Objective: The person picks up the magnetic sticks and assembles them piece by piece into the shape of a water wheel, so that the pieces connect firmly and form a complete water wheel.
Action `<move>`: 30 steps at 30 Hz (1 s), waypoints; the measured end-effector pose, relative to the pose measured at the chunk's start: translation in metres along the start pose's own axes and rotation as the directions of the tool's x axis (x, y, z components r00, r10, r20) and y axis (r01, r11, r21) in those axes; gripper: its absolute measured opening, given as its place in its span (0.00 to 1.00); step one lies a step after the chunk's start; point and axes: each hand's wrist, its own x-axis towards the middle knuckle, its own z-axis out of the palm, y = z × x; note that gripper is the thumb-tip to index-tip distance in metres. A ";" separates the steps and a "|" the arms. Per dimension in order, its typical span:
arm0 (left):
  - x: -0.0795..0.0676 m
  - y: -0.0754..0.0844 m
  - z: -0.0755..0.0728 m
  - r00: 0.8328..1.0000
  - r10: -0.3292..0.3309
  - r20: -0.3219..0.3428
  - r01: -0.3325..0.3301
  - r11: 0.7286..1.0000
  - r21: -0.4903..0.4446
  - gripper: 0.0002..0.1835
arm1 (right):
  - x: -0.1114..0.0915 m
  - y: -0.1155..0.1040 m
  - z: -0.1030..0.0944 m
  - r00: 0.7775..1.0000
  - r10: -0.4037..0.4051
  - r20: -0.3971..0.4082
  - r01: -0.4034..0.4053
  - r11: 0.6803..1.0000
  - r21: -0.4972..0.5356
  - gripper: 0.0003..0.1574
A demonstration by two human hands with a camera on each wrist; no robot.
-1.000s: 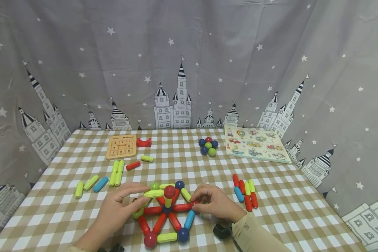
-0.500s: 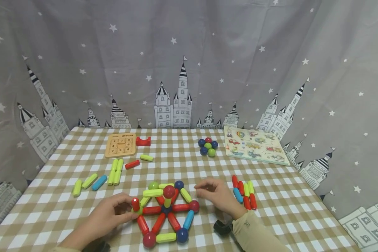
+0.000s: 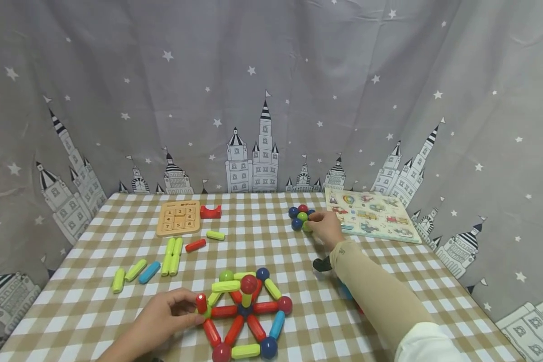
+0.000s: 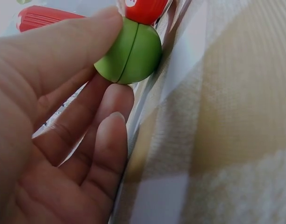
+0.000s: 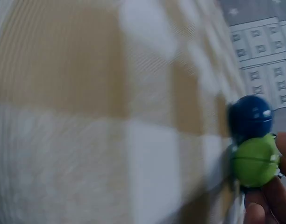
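Observation:
A flat wheel of magnetic rods and balls (image 3: 255,324) lies at the front of the table. From its middle rises a yellow-green rod topped by a red ball (image 3: 249,284), with another yellow-green rod (image 3: 226,286) sticking out leftward. My left hand (image 3: 165,314) pinches the green ball (image 4: 133,53) at the wheel's left corner; a red rod (image 3: 201,303) stands upright on that ball. Farther back, my right hand (image 3: 328,229) has its fingers at a green ball (image 5: 255,161) in a cluster of balls, beside a blue ball (image 5: 250,116). The fingertips are partly cut off in the right wrist view.
Loose yellow-green rods (image 3: 171,256), a blue rod (image 3: 150,272) and a red rod (image 3: 195,245) lie at left. Behind them are a wooden number puzzle (image 3: 178,217) and a red arch piece (image 3: 210,211). A picture board (image 3: 371,213) lies back right. My right sleeve covers more rods.
My right hand has left the wheel's right corner and reached forward to the ball cluster. My left hand has let go of the raised yellow-green rod and moved down to the left green ball.

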 end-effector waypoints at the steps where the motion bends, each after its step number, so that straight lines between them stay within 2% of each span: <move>1: 0.000 0.000 0.001 1.000 -0.006 0.001 0.006 1.000 -0.004 0.21 | 0.001 0.003 0.001 1.000 -0.013 0.004 0.013 1.000 -0.026 0.19; 4: 0.001 0.002 0.003 1.000 -0.021 -0.001 0.021 1.000 -0.008 0.21 | 0.000 0.007 0.001 0.998 -0.053 0.031 0.055 0.994 -0.090 0.16; 8: 0.002 0.001 0.003 1.000 -0.005 -0.002 0.005 1.000 0.001 0.21 | -0.009 0.003 -0.002 0.985 -0.119 0.126 0.139 0.977 -0.165 0.16; 11: 0.002 0.000 0.003 1.000 0.000 -0.005 0.000 1.000 0.003 0.21 | -0.023 -0.011 -0.001 0.960 -0.187 0.208 0.230 0.952 -0.204 0.15; 13: 0.001 0.000 0.003 1.000 -0.002 -0.001 0.002 1.000 -0.008 0.20 | -0.040 -0.031 0.003 0.939 -0.236 0.251 0.285 0.941 -0.184 0.15; 14: 0.001 0.000 0.004 1.000 -0.006 0.001 0.006 1.000 -0.012 0.20 | -0.052 -0.044 0.005 0.921 -0.278 0.274 0.326 0.933 -0.151 0.15; 16: 0.001 0.000 0.004 1.000 -0.001 0.002 0.001 1.000 -0.016 0.20 | -0.078 -0.075 0.013 0.865 -0.373 0.335 0.410 0.911 -0.044 0.15; 18: 0.002 0.000 0.004 1.000 0.005 0.003 -0.005 1.000 -0.022 0.19 | -0.106 -0.107 0.023 0.773 -0.475 0.419 0.492 0.867 0.076 0.15; 20: 0.002 0.000 0.003 1.000 0.015 0.000 -0.015 1.000 -0.027 0.18 | -0.130 -0.135 0.037 0.640 -0.584 0.498 0.582 0.793 0.182 0.16; 22: 0.001 0.000 0.002 0.999 0.042 0.005 -0.042 0.998 -0.044 0.18 | -0.147 -0.155 0.051 0.511 -0.647 0.566 0.654 0.720 0.233 0.15; 23: 0.001 -0.001 0.001 0.998 0.055 0.009 -0.054 0.997 -0.055 0.17 | -0.154 -0.162 0.057 0.458 -0.662 0.593 0.686 0.688 0.238 0.15; 24: 0.001 -0.001 0.001 0.997 0.072 0.011 -0.071 0.995 -0.067 0.17 | -0.160 -0.168 0.063 0.418 -0.670 0.614 0.716 0.659 0.231 0.14; 25: 0.001 -0.001 0.001 0.996 0.089 0.014 -0.088 0.993 -0.074 0.17 | -0.164 -0.171 0.069 0.389 -0.668 0.634 0.743 0.635 0.213 0.14; 26: 0.001 -0.002 0.001 0.995 0.102 0.016 -0.101 0.992 -0.078 0.16 | -0.166 -0.172 0.073 0.372 -0.658 0.655 0.763 0.618 0.189 0.13; 30: -0.002 -0.004 0.000 0.993 0.120 0.018 -0.118 0.990 -0.075 0.15 | -0.173 -0.171 0.088 0.353 -0.583 0.731 0.802 0.591 0.084 0.13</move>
